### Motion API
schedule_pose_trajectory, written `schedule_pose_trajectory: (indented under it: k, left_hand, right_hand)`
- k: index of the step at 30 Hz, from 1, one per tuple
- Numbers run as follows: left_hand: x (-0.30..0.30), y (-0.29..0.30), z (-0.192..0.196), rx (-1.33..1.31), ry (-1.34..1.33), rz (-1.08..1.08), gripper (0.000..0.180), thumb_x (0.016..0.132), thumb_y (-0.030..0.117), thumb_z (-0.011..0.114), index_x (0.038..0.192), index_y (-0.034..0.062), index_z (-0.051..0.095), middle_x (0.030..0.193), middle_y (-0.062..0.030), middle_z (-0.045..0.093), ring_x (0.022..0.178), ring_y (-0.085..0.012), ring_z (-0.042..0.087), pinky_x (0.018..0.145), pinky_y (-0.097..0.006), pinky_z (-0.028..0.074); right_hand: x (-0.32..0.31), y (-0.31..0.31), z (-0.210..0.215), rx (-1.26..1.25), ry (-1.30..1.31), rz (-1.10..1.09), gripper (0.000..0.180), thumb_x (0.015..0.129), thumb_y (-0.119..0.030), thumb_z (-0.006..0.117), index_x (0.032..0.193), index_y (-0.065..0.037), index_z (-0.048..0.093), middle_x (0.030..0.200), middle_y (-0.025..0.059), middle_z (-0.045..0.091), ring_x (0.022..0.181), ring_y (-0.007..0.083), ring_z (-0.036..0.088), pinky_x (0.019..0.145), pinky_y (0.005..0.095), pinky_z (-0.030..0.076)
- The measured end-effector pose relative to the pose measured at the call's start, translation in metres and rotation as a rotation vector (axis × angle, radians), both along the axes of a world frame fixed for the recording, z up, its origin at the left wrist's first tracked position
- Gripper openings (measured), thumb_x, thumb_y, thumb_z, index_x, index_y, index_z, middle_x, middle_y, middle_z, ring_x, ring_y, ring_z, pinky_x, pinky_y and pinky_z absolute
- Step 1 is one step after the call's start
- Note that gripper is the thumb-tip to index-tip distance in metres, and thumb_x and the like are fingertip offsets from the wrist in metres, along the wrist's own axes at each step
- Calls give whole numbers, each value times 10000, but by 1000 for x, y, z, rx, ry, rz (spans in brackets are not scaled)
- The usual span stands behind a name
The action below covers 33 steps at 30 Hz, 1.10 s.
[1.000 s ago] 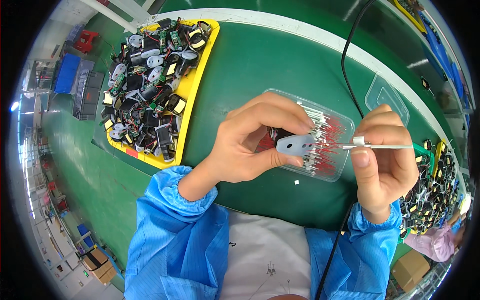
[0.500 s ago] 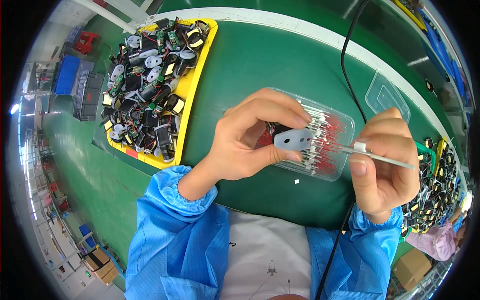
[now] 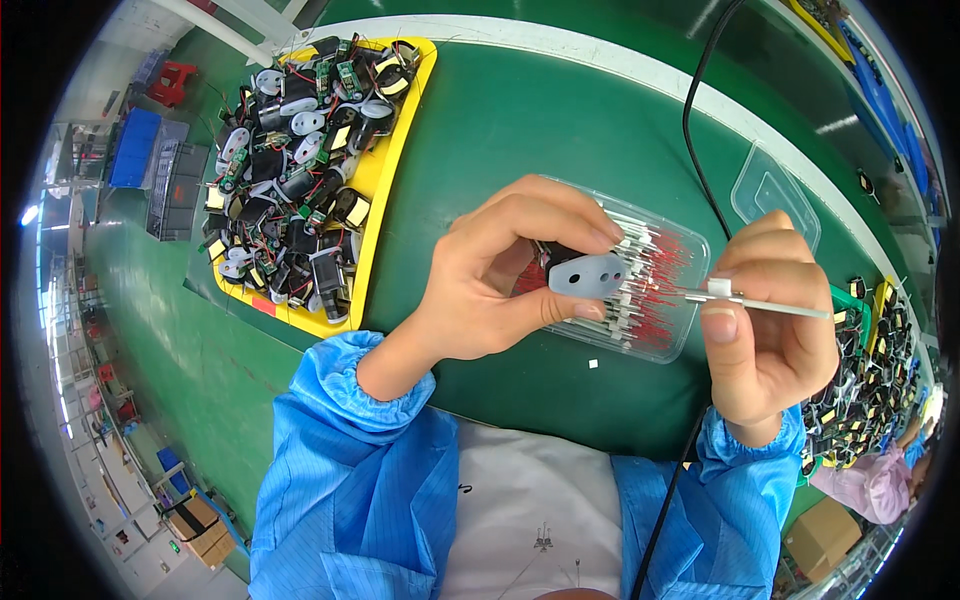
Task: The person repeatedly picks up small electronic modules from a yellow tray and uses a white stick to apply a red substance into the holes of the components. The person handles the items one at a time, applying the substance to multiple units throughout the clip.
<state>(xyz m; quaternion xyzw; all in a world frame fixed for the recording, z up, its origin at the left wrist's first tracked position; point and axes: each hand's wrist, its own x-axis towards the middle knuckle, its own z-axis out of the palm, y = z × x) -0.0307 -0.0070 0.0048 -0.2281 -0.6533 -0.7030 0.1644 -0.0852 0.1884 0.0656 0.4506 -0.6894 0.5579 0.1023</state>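
Observation:
Between the thumb and fingers of my left hand [image 3: 480, 275] is a small black part with a grey oval cap [image 3: 586, 278] that has several holes in it. My right hand [image 3: 765, 335] pinches a thin pale rod [image 3: 790, 309] lying almost level, its narrow metal end pointing left toward the grey cap. A small white block [image 3: 719, 287] shows at the fingertips by the rod. Below both hands sits a clear plastic box [image 3: 690, 340] holding many red and white wire leads [image 3: 645, 290]. The tip of the rod is hard to make out against the wires.
At the left, a yellow tray [image 3: 372, 260] is heaped with similar black and grey parts with wires and green boards. A clear lid [image 3: 768, 190] and black cable [image 3: 692, 110] lie at the right. A tiny white piece [image 3: 593, 364] rests on the green table. More parts [image 3: 855, 400] fill the far right.
The rod in my right hand has tilted closer to level, and the fingers of that hand have shifted slightly. The grey-capped part has turned very slightly in my left hand.

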Motion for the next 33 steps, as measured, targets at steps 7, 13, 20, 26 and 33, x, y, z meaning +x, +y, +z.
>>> schedule_pose_trajectory:
  k: [7, 13, 20, 26, 33]
  left_hand:
    - [0, 1, -1, -5, 7, -3, 406, 673, 84, 779, 989, 24, 531, 1015, -183, 570, 980, -281, 580, 926, -442, 435]
    - [0, 2, -1, -9, 13, -5, 398, 674, 78, 776, 986, 24, 534, 1020, -185, 570, 988, -288, 578, 917, -442, 443]
    - [0, 1, -3, -24, 26, 4, 381, 674, 87, 778, 968, 22, 545, 1023, -183, 570, 995, -300, 574, 905, -451, 451]
    - [-1, 1, -2, -10, 12, -11, 381, 679, 84, 775, 976, 20, 544, 1029, -183, 567, 1001, -305, 572, 900, -447, 455]
    - [1, 1, -2, 39, -44, -12, 408, 703, 91, 759, 1029, 12, 527, 1041, -190, 558, 997, -303, 577, 895, -436, 458]
  right_hand:
    - [0, -1, -3, -2, 0, -11, 161, 812, -87, 625, 871, 23, 523, 762, 103, 527, 658, 165, 441, 599, 291, 344]
    - [0, -2, -3, 5, 12, -18, 158, 811, -76, 624, 872, 29, 524, 766, 107, 531, 657, 167, 447, 601, 293, 348]
    - [-1, -2, -4, 9, 20, -17, 155, 805, -64, 623, 877, 34, 527, 770, 111, 535, 655, 171, 452, 596, 294, 353]
    - [-2, -1, -4, 7, 48, -27, 150, 799, -56, 624, 873, 33, 529, 768, 116, 537, 653, 175, 457, 596, 298, 357]
    - [-2, -2, -2, 86, 221, -15, 187, 761, -46, 658, 876, 27, 530, 774, 129, 568, 642, 217, 499, 557, 313, 385]
